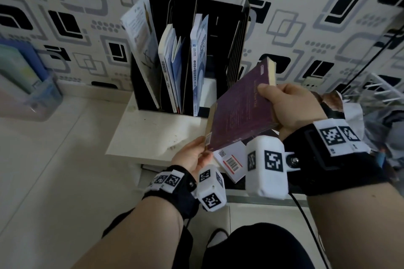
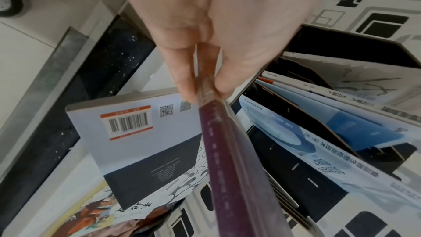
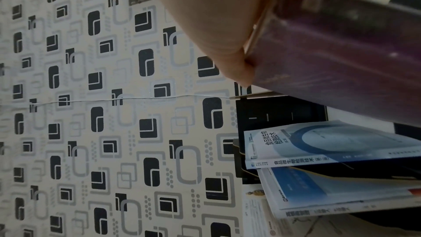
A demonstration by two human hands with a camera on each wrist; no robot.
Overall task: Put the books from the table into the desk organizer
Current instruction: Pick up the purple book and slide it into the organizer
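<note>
We're holding the purple book (image 1: pixel 240 107) in the air with both hands, tilted, its top corner pointing up toward the black desk organizer (image 1: pixel 188 50), just in front of its right side. Right hand (image 1: pixel 293 111) is clamped on the book's right edge, thumb across the cover, fingers behind it. Left hand (image 1: pixel 190 155) pinches the lower left corner between thumb and fingers (image 2: pixel 182 71); the left wrist view shows the book edge-on between them. The organizer stands on a small white table (image 1: pixel 148 135) against the patterned wall. Its left compartments already hold books: a large white one (image 1: pixel 140 39) leaning in the leftmost slot, a few thin blue and white ones (image 1: pixel 172 67) in the next, and a light blue textbook (image 1: pixel 197 61) upright in the third. The rightmost compartment shows only its black walls and the white base. Below our hands on the table lies a book with a barcode (image 2: pixel 136 132), white and dark grey back cover up, resting on an illustrated one (image 2: pixel 100 212). A blue and clear item (image 1: pixel 26 85) sits at far left, blurred, so we can't identify it.
</note>
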